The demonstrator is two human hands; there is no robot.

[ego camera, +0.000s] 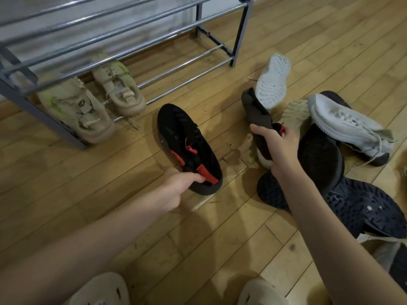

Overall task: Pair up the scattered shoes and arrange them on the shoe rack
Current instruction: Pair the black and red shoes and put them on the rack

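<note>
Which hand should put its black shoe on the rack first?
Probably the left hand. Its black shoe with red trim lies nearer the shoe rack, beside the beige pair. The right hand is over by the pile.

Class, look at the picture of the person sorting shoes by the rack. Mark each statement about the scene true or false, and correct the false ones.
1. A pair of beige shoes sits on the lowest tier of the shoe rack. True.
2. The left hand grips the heel end of a black shoe with red trim. True.
3. The right hand holds nothing. False: it holds a dark shoe lifted from the pile.
4. The white sneaker stands on the rack's top tier. False: it lies on the pile of shoes on the floor.
5. A light-soled shoe lies sole up near the rack's right end. True.
</note>
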